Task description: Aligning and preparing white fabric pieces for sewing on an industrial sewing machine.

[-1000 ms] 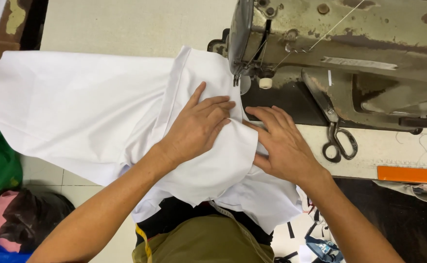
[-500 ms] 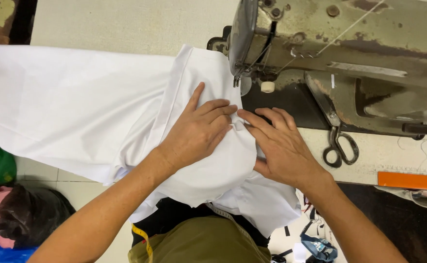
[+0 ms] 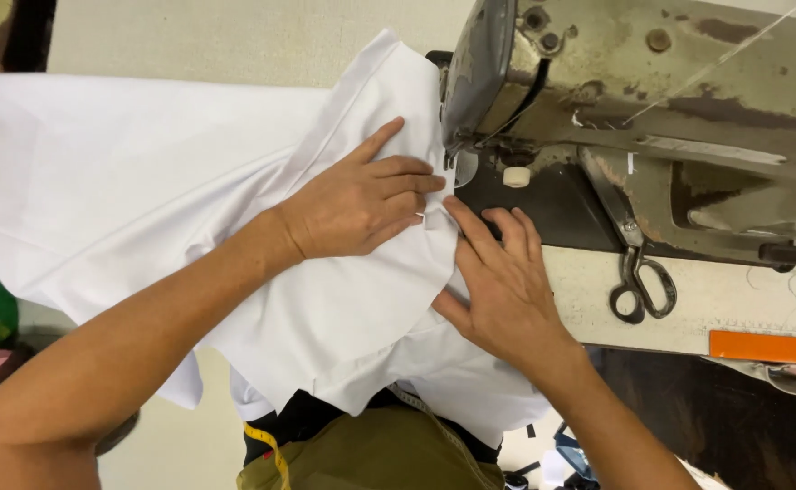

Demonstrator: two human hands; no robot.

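Pale cream tabletop [image 3: 234,41] carries a worn, olive-grey metal sewing machine [image 3: 652,100] and black-handled scissors [image 3: 641,289]. Thin white cotton fabric [image 3: 117,172] lies spread beneath both hands at the needle — soft, light, likely to slide and bunch. Left hand [image 3: 361,201] presses flat, fingers spread; right hand [image 3: 502,281] lies flat beside it, fingertips guiding the folded edge — best held there.
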